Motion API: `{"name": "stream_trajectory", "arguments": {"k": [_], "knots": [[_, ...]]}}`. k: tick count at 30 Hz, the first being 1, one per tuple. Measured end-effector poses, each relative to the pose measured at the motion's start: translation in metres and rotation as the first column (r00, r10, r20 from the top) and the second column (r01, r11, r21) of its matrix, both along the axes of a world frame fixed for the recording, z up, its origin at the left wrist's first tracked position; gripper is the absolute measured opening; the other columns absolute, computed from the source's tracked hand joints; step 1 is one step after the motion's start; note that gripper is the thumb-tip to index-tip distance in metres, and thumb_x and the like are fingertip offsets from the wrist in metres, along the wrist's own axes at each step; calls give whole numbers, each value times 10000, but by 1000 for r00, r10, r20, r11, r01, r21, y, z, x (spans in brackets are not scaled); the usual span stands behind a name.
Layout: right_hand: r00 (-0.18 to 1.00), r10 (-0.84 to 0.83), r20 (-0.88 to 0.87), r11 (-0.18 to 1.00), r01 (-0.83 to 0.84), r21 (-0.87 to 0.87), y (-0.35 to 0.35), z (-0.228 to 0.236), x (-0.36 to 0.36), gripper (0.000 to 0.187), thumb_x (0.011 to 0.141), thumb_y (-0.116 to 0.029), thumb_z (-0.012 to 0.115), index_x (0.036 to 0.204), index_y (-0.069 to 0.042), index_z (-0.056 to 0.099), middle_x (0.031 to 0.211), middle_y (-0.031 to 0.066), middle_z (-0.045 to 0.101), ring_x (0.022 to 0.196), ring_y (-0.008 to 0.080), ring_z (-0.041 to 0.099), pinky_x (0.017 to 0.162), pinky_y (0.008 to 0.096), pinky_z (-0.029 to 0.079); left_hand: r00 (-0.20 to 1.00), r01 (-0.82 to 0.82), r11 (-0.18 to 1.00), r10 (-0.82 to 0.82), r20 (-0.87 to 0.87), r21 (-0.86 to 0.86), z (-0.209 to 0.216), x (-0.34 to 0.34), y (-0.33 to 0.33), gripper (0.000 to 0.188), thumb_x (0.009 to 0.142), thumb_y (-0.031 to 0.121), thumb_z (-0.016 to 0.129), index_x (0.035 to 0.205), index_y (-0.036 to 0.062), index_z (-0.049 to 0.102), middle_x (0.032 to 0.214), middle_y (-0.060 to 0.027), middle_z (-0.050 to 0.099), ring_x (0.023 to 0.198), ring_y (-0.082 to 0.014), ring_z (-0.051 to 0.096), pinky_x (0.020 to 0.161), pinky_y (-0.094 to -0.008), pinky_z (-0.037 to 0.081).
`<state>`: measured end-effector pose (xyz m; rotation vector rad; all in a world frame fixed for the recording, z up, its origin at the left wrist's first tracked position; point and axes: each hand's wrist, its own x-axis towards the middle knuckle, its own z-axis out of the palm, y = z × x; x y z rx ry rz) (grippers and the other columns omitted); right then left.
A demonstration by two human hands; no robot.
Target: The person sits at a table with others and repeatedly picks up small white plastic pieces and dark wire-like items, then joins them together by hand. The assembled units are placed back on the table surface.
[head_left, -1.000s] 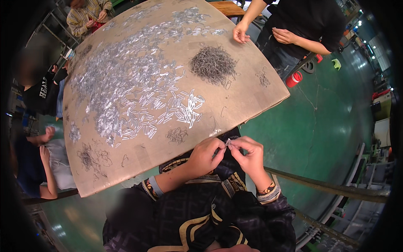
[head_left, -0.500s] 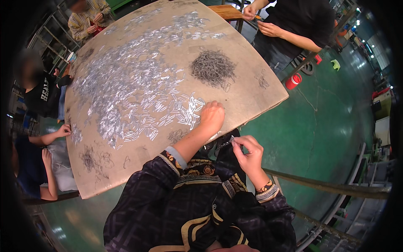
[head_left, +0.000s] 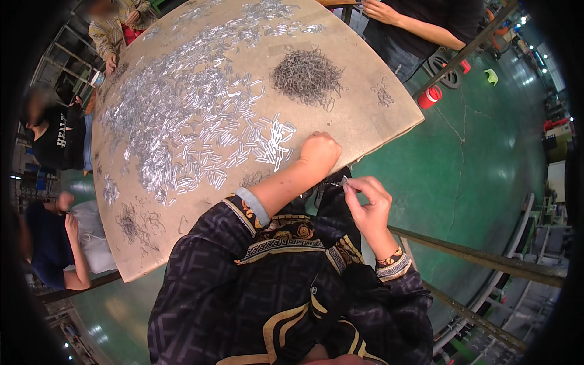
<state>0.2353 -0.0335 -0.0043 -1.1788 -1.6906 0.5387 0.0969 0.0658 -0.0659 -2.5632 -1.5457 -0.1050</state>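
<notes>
"One small pale piece (head_left: pixel 344 180): where is it?"

"Pinched between thumb and forefinger of the right hand (head_left: pixel 370 201), just off the table (head_left: pixel 371 121) edge. The left hand (head_left: pixel 321 153), at half past ten from it, is curled at the tabletop; I cannot tell whether it grasps anything."

"How best to manage that?"

"A light, steady pinch should suit something so little. Over the table, a slip would cost less."

"And around?"

"From the left hand: silver strips (head_left: pixel 277 141) at nine o'clock, a dark wire heap (head_left: pixel 307 76) at twelve, a co-worker in black (head_left: pixel 441 21) past one, a red container (head_left: pixel 429 97) at two."

"Anything in the way?"

"The left forearm (head_left: pixel 283 188) partly hides a wire patch (head_left: pixel 252 178) at eight. A rail (head_left: pixel 474 255) runs at four from the right hand."
</notes>
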Motion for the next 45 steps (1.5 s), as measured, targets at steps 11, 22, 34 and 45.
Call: {"name": "stream_trajectory", "arguments": {"k": [11,22,34,45], "knots": [[1000,-3,16,1000,3,-9,1,4,2,114,736,32,712,842,0,684,743,90,645,655,213,611,607,309,491,743,67,938,180,645,-339,22,-43,2,67,798,33,626,816,42,690,752,-56,675,634,-127,619,595,-267,505],[998,57,6,998,-57,-38,0,6,-2,125,738,45,715,851,-4,692,752,87,655,677,209,623,625,303,491,210,402,835,315,926,-375,80,-53,-73,54,831,34,693,843,18,643,733,15,598,639,-47,498,580,-214,409],[989,148,-5,989,-148,2,1,8,1,119,712,23,721,819,-16,686,763,87,659,672,244,617,623,325,491,330,392,920,-156,931,16,81,-44,-85,172,827,-9,614,965,40,525,966,-117,627,846,-306,610,738,-380,491],[951,280,131,959,-272,-77,52,-35,-25,223,724,-96,753,933,-32,712,805,130,617,802,311,591,718,394,484,398,403,914,-226,889,52,71,-54,-110,202,818,-32,610,965,60,507,989,-123,649,863,-303,610,775,-394,474]]}}
